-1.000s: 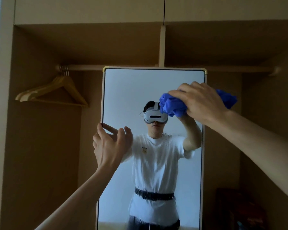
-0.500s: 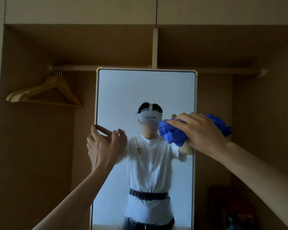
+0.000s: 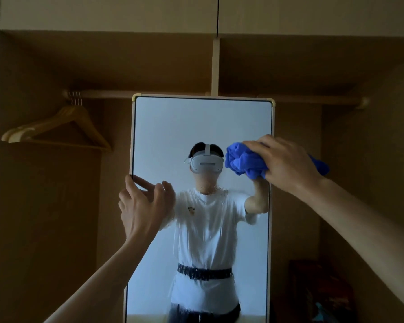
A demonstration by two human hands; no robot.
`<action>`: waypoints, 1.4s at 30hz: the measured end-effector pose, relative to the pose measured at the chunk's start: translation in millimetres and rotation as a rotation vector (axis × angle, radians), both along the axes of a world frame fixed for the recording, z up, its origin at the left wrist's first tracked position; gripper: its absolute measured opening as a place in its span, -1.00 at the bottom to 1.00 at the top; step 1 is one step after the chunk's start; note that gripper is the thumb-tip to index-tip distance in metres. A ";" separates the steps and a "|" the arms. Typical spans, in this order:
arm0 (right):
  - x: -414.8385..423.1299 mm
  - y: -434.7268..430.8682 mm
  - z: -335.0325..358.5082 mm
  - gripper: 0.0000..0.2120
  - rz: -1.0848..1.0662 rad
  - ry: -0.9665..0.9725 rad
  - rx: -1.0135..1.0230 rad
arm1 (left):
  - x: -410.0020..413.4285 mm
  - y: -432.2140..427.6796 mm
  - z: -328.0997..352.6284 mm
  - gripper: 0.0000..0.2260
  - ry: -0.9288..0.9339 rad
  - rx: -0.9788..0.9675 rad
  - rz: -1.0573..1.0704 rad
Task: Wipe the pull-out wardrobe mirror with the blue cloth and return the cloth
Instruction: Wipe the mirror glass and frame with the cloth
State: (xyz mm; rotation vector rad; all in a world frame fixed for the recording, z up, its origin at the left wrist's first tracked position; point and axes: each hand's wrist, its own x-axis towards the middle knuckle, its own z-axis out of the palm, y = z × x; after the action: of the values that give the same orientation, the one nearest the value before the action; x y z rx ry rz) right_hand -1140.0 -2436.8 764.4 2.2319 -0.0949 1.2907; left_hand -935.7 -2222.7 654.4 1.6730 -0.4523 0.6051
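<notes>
The tall pull-out mirror point(image 3: 173, 127) stands in the middle of the open wardrobe, its thin pale frame with brass corners. My right hand point(image 3: 282, 163) is shut on the bunched blue cloth point(image 3: 244, 163) and presses it to the glass near the right edge, at mid height. My left hand point(image 3: 140, 206) holds the mirror's left edge, thumb behind the frame and fingers spread over the glass. The lower half of the glass looks streaked and wet. A person's reflection fills the mirror.
Wooden hangers point(image 3: 56, 127) hang on the rail point(image 3: 173, 94) at the upper left. A vertical divider point(image 3: 215, 66) rises behind the mirror. A dark object point(image 3: 322, 292) sits low at the right inside the wardrobe.
My right hand with the cloth went down the right side of the glass and has come back up a little. My left hand keeps its hold on the left edge.
</notes>
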 end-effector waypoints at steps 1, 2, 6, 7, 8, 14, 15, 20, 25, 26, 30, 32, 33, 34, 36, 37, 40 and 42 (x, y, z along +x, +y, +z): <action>0.1 -0.3 -8.4 -0.45 0.003 0.006 0.010 | 0.7 -0.7 -0.8 -0.28 -0.002 0.000 0.004; 0.1 -0.6 -16.5 -0.45 0.008 0.007 0.023 | 1.4 -1.1 -1.4 -0.28 -0.004 -0.001 0.007; -0.5 1.5 -37.2 -0.46 -0.034 0.029 0.131 | 3.5 -0.1 -2.5 -0.30 -0.005 -0.011 0.000; -1.0 1.9 -37.9 -0.46 -0.063 0.032 0.164 | 4.0 0.6 -2.0 -0.30 -0.003 -0.014 -0.007; -1.2 1.8 -36.7 -0.48 -0.084 0.029 0.197 | 4.8 1.7 -1.0 -0.31 -0.002 -0.013 -0.014; 5.1 -0.3 -18.5 -0.87 0.026 -0.293 0.506 | 17.2 12.4 7.1 -0.33 0.003 0.016 -0.059; 5.8 -3.5 -15.9 -0.84 -0.068 -0.346 0.520 | 18.6 13.1 7.8 -0.32 -0.001 0.017 -0.066; 11.0 -1.5 -10.8 -0.81 -0.146 -0.413 0.528 | 20.2 14.6 10.5 -0.28 -0.013 0.007 -0.123; 23.4 9.4 -11.9 -0.80 -0.175 -0.441 0.622 | 20.7 18.7 9.0 -0.22 -0.022 0.008 -0.179; 25.3 12.4 -11.8 -0.78 -0.166 -0.445 0.632 | 21.3 19.1 9.2 -0.22 -0.020 0.006 -0.188; 29.7 21.9 -11.3 -0.75 -0.166 -0.429 0.644 | 24.7 20.0 9.4 -0.23 -0.024 -0.001 -0.206; 32.2 26.0 -11.7 -0.74 -0.165 -0.430 0.642 | 27.9 20.7 7.1 -0.29 -0.037 0.000 -0.210; 34.4 28.7 -12.4 -0.73 -0.152 -0.435 0.636 | 30.0 20.8 6.0 -0.33 -0.047 0.001 -0.208; 36.8 32.3 -13.1 -0.70 -0.129 -0.436 0.628 | 31.9 20.9 5.0 -0.36 -0.056 0.003 -0.207; 43.7 42.5 -14.1 -0.65 -0.061 -0.422 0.610 | 35.0 21.7 3.6 -0.40 -0.063 0.003 -0.215; 48.3 48.5 -13.8 -0.64 -0.018 -0.407 0.603 | 36.1 22.5 3.6 -0.41 -0.064 -0.001 -0.226; 66.7 66.9 -13.5 -0.66 0.017 -0.371 0.526 | 38.6 27.8 3.9 -0.44 -0.064 0.007 -0.278; 79.6 79.4 -13.6 -0.73 0.044 -0.379 0.519 | 40.5 33.0 5.2 -0.46 -0.052 0.022 -0.325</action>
State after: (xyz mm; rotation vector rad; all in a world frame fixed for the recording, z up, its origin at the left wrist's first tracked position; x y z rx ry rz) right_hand -1060.4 -2357.5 750.8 2.3698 -0.5836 1.8689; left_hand -895.2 -2189.7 659.7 1.5628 -0.7535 0.4048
